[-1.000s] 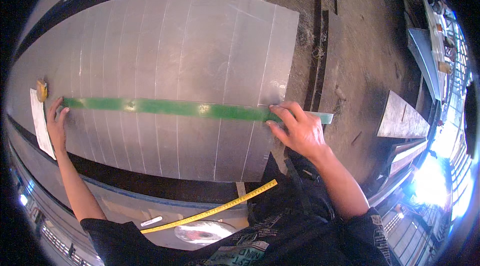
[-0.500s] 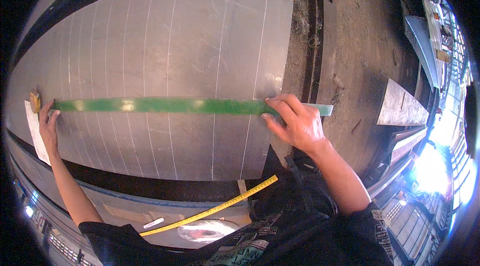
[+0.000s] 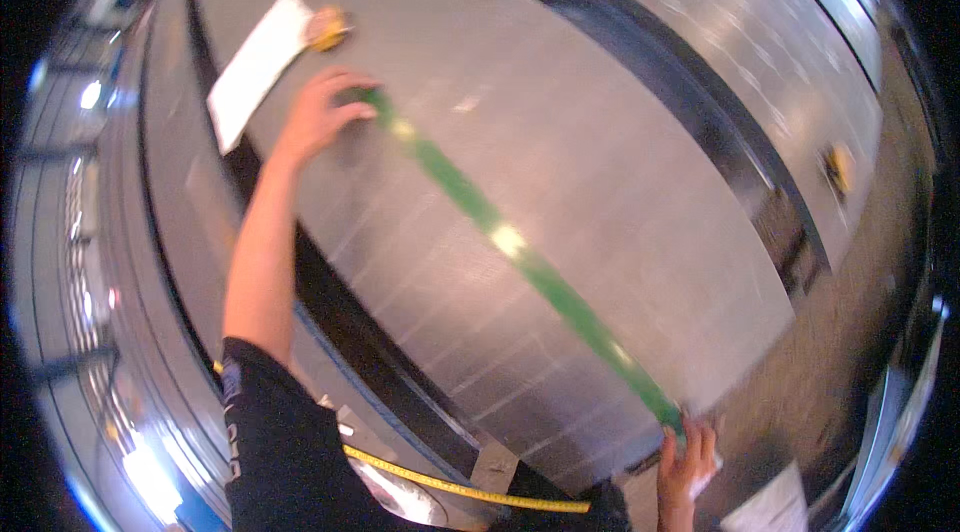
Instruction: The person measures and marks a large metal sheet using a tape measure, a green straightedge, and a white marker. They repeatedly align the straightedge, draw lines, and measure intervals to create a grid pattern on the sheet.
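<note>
A long green straightedge lies diagonally across a grey metal sheet. At its upper left end, my left hand has its thumb and fingers closed around the strip. My right hand grips the lower right end, its fingers over the edge and slightly blurred. Thin pale parallel lines cross the sheet on the near side of the straightedge. Beside my left hand are a white sheet of paper and a small yellow tool, perhaps a tape measure, on the metal.
An extended yellow measuring tape lies close to my body, near a small white stick. Dark gaps border the sheet on both sides. Another yellow object rests on a farther metal sheet. Brown floor shows at right.
My view has swung round, so the straightedge now slants from upper left to lower right. My left hand has gone from fingertips on its end to a wrapped grip. The picture is blurrier.
</note>
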Demonstrator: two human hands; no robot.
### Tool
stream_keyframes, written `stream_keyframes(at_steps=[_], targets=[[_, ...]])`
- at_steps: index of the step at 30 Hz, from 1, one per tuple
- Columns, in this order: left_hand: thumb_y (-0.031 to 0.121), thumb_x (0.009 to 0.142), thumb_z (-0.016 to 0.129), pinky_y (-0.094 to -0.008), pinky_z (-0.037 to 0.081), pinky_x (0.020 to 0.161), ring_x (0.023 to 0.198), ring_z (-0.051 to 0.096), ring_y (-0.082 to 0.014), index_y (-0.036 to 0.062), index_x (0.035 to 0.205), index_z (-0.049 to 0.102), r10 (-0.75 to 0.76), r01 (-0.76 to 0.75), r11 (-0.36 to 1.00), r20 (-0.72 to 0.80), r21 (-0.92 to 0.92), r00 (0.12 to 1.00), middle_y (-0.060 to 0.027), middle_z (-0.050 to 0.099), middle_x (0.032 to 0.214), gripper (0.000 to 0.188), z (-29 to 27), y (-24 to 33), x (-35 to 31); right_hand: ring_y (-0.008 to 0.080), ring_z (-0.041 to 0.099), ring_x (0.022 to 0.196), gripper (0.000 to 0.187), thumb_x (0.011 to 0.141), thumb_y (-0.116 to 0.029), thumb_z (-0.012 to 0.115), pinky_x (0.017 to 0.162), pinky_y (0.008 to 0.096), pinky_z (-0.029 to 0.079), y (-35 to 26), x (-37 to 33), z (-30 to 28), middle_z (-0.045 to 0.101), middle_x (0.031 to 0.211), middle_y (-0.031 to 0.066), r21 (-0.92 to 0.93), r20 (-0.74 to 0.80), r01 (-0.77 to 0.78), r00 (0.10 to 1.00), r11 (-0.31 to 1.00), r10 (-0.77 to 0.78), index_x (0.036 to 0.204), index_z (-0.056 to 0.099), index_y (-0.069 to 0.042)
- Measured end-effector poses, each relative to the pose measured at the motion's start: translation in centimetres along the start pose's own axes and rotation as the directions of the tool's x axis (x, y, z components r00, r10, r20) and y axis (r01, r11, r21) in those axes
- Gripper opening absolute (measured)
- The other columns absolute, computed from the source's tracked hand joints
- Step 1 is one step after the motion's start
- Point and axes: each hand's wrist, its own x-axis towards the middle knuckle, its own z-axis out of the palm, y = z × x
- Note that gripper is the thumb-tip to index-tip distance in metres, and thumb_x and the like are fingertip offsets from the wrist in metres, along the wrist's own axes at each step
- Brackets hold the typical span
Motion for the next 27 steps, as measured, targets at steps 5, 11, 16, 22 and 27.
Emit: stream_keyframes(at_steps=[5,11,16,22,27], targets=[[0.020,0.080,0.079,-0.0417,0.043,0.112,0.128,0.056,-0.0279,0.0150,0.120,0.075,0.025,-0.025,1.000,-0.023,0.013,0.999,-0.0058,0.066,0.129,0.040,0.2,-1.4,-1.3,0.0399,0.072,0.099,0.040,0.086,-0.031,0.081,0.071,0.0454,0.060,1.4,-0.8,-0.7,0.068,0.124,0.0203,-0.189,0.118,0.043,0.993,0.981,-0.021,0.119,0.072,-0.010],[0.016,0.079,0.080,-0.0421,0.042,0.112,0.128,0.056,-0.0267,0.0155,0.115,0.078,0.117,-0.116,0.990,0.011,-0.079,0.993,-0.0043,0.067,0.125,0.036,0.9,-1.2,-1.1,0.0400,0.070,0.094,0.035,0.087,-0.031,0.081,0.074,0.0471,0.059,1.0,0.1,-1.1,0.069,0.110,0.0186,-0.288,0.134,0.065,0.991,0.955,-0.027,0.113,0.073,-0.009],[0.015,0.078,0.080,-0.0426,0.043,0.112,0.128,0.056,-0.0274,0.0137,0.111,0.078,0.160,-0.156,0.984,0.037,-0.082,0.986,-0.0038,0.067,0.122,0.033,0.7,-0.2,-0.9,0.0393,0.069,0.098,0.037,0.087,-0.029,0.081,0.079,0.0461,0.059,0.1,0.8,-1.5,0.069,0.111,0.0187,-0.262,0.152,0.039,0.988,0.964,0.001,0.116,0.072,-0.009],[0.015,0.080,0.078,-0.0399,0.047,0.102,0.116,0.059,-0.0255,0.0123,0.108,0.076,0.224,-0.224,0.974,-0.001,-0.034,0.975,-0.0036,0.066,0.115,0.028,0.9,-0.3,-0.7,0.0386,0.069,0.099,0.036,0.088,-0.028,0.081,0.079,0.0452,0.059,-0.1,0.6,-1.8,0.069,0.113,0.0196,-0.241,0.177,-0.006,0.983,0.971,0.050,0.117,0.072,-0.008],[0.015,0.081,0.077,-0.0406,0.048,0.101,0.114,0.059,-0.0261,0.0116,0.107,0.074,0.254,-0.254,0.967,-0.012,-0.013,0.967,-0.0040,0.066,0.114,0.027,0.9,-0.2,-0.7,0.0383,0.069,0.099,0.036,0.089,-0.028,0.081,0.079,0.0445,0.059,-0.1,0.4,-1.6,0.069,0.113,0.0194,-0.179,0.152,-0.045,0.986,0.983,0.073,0.116,0.072,-0.007]])
